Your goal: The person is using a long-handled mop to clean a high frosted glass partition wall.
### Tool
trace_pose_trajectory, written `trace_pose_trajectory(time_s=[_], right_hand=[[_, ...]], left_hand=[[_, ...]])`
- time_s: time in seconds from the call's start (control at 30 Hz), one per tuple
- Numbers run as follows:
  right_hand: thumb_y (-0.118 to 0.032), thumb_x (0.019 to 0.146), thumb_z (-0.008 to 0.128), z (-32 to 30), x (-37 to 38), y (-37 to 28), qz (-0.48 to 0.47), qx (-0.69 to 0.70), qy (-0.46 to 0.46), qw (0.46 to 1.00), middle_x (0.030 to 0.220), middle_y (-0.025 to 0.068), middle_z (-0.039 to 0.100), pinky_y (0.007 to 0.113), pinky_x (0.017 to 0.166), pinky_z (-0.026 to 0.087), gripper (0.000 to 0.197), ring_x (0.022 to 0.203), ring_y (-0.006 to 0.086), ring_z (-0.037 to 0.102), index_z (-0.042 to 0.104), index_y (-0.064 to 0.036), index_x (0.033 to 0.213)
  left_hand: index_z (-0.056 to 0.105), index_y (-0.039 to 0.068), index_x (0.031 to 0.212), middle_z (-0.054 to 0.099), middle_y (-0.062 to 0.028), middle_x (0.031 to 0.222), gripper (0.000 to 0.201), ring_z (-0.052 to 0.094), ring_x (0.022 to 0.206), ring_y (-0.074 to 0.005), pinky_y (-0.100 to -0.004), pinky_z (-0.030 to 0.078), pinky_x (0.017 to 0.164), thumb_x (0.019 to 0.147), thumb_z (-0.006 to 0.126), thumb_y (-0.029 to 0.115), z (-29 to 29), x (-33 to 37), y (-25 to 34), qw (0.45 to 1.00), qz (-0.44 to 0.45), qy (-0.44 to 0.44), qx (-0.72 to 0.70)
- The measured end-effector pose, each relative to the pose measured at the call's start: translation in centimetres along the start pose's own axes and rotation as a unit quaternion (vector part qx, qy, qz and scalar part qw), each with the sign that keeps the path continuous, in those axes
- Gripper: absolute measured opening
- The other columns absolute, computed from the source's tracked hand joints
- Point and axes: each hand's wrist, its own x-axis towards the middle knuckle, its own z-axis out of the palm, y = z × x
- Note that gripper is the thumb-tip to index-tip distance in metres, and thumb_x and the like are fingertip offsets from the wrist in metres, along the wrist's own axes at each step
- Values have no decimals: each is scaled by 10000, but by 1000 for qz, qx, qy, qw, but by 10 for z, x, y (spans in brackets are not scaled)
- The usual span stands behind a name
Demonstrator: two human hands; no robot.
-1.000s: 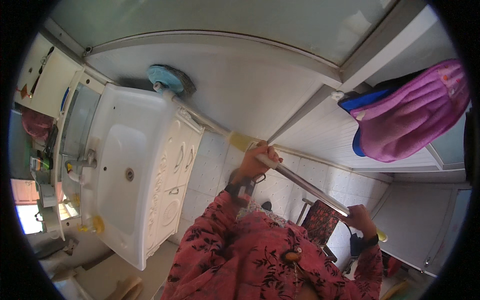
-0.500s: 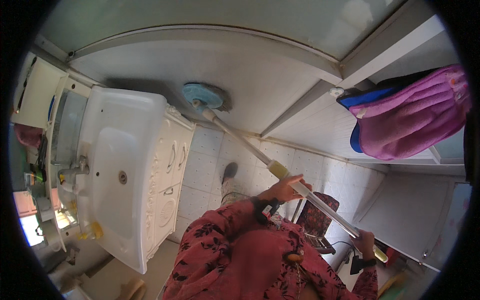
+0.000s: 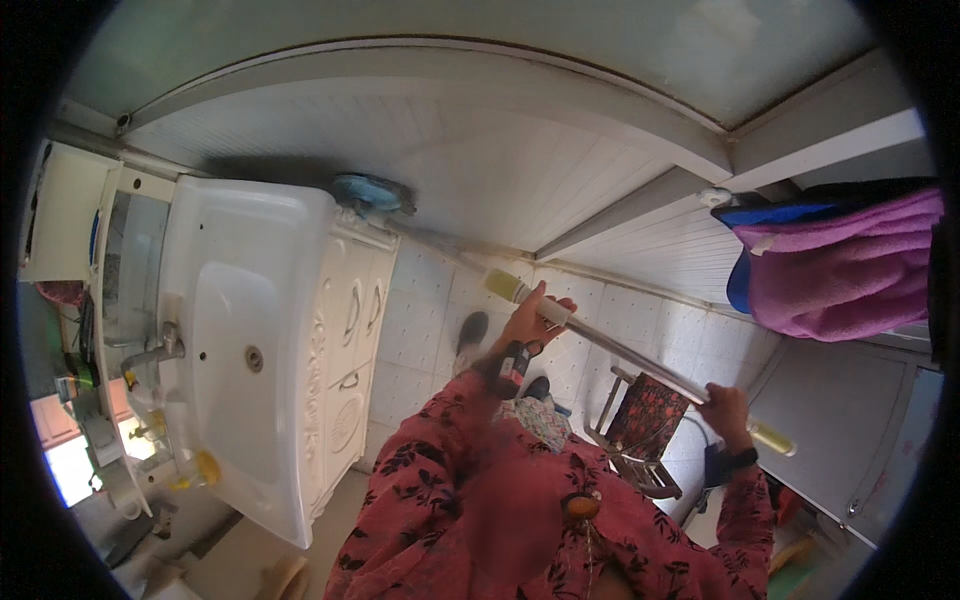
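Note:
A long-handled mop (image 3: 630, 357) slants across the view, its flat blue head (image 3: 368, 190) pressed on the white panel wall, beside the front corner of the washbasin. My left hand (image 3: 535, 322) grips the pole just below its yellow-green collar, the fingers partly wrapped around it. Near the other end of the pole, my right hand (image 3: 727, 415) is closed around it, and a yellow-green end grip sticks out past that hand. The pole is smeared by motion close to the head.
At left stands a white washbasin (image 3: 235, 440) with a tap (image 3: 160, 348) on a carved cabinet (image 3: 345, 340). A purple towel (image 3: 840, 275) hangs at right. A chair with a patterned seat (image 3: 645, 425) stands on the tiled floor (image 3: 410, 320) beside me, near a grey panel (image 3: 830, 400).
The mop head has slid left along the wall to the basin's corner. My left hand has moved left and up with the pole; my right hand has risen slightly.

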Motion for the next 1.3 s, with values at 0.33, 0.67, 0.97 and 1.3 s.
trace_pose_trajectory(time_s=[0.33,0.67,0.97,1.3], right_hand=[[-267,584,684,-51,-18,-25,-13,32,17,999,540,131,520,375,449,386,260,525,310,531,543,-58,650],[-285,646,647,-7,-32,-39,-26,33,8,999,609,119,571,377,524,447,265,567,287,570,587,-94,819],[-187,557,680,-28,-73,17,6,8,17,1000,566,117,535,376,501,420,202,557,301,546,560,-77,676],[-177,518,656,48,-139,64,41,41,58,997,522,107,492,374,452,378,184,507,300,516,521,-84,601]], left_hand=[[414,59,815,543,-162,827,258,544,838,-296,-393,444,749,778,559,269,4,1,-3,998,15,-26,-57],[436,67,735,496,-104,702,226,510,686,-251,-398,442,665,749,600,222,-15,1,-4,997,47,50,-46],[448,84,722,508,-102,677,160,505,695,-245,-394,407,727,778,550,193,23,-15,-60,996,-7,37,-84],[444,65,847,554,-123,815,171,540,834,-251,-345,421,788,791,547,188,21,-29,-108,986,-163,-25,23]])
